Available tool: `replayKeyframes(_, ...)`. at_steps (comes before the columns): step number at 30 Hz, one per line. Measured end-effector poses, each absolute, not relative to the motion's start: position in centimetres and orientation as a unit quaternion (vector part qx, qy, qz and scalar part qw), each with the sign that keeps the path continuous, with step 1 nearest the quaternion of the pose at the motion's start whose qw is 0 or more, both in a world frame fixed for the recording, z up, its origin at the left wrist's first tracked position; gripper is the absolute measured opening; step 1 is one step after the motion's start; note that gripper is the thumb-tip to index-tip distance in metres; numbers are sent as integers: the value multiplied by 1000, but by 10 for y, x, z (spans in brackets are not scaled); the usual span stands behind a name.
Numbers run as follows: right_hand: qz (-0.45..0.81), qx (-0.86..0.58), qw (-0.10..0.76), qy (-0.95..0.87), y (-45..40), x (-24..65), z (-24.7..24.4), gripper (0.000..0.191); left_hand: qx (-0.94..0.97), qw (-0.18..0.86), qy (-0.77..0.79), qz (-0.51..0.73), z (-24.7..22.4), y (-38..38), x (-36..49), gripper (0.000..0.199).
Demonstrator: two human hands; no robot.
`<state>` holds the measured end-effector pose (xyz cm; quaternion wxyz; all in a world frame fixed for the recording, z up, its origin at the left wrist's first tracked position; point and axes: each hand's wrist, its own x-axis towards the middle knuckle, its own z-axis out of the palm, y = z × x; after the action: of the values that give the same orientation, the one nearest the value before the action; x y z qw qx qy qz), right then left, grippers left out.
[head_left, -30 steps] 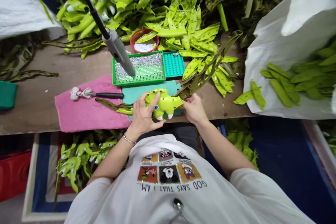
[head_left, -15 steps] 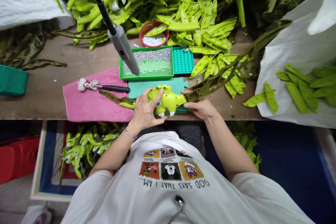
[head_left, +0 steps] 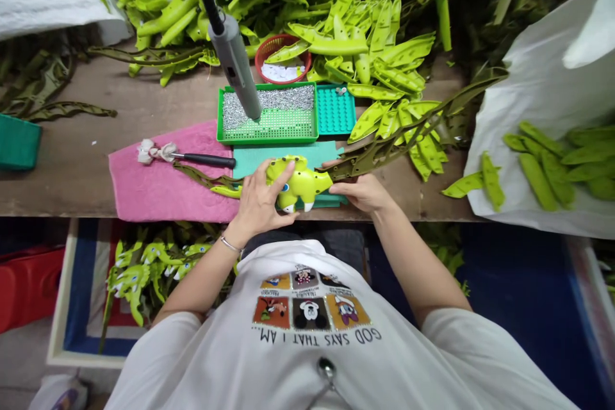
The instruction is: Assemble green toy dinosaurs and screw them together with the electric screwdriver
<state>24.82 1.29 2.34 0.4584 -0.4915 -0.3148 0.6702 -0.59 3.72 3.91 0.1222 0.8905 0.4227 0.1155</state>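
Note:
A lime-green plastic toy dinosaur [head_left: 312, 184] with a blue eye and white feet lies on its side over the teal mat [head_left: 312, 152]. My left hand [head_left: 259, 200] is closed around its head end, thumb and fingers spread across the shell. From its narrow right end a long olive-brown slotted plastic strip [head_left: 384, 152] runs up to the right. My right hand [head_left: 362, 193] pinches where strip and toy meet; its fingertips are partly hidden. Another olive strip [head_left: 192, 173] and a thin green piece [head_left: 225, 191] stick out left of my left hand.
A grey electric screwdriver [head_left: 235, 67] hangs over a green tray [head_left: 269, 138] of small screws. Beside it are a teal dimpled tray [head_left: 335, 112] and a red basket [head_left: 273, 45]. A black-handled tool [head_left: 206, 159] lies on a pink cloth [head_left: 168, 195]. Green shells [head_left: 379, 64] are heaped behind.
The olive strip's far end has come lower and to the left. The hanging screwdriver has swung slightly up and right. Both hands keep their places on the toy.

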Motion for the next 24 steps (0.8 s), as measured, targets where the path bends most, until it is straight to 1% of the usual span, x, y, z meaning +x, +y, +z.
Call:
replayKeyframes(3,658,-501,474,-303,14,249,21,61,884,121,438,108,40,38,-5,102)
replayKeyframes(5,670,-491,478,-285,14,249,19,53,886,126,433,105,41,39,-4,102)
replayKeyframes(7,684,-479,478,-272,14,248,16,49,890,131,426,100,41,40,-4,102)
replayKeyframes(9,683,-477,483,-268,15,246,14,51,890,132,426,95,42,40,-3,102)
replayKeyframes(12,646,-508,496,-280,15,241,13,60,884,130,440,89,43,40,-1,104)
replayKeyframes(15,635,-523,488,-292,14,239,15,67,879,133,450,91,44,39,0,107)
replayKeyframes(20,649,-517,478,-289,14,239,22,59,880,139,444,93,43,39,-1,108)
replayKeyframes(24,673,-504,474,-261,15,243,26,47,884,148,436,83,43,41,-3,113)
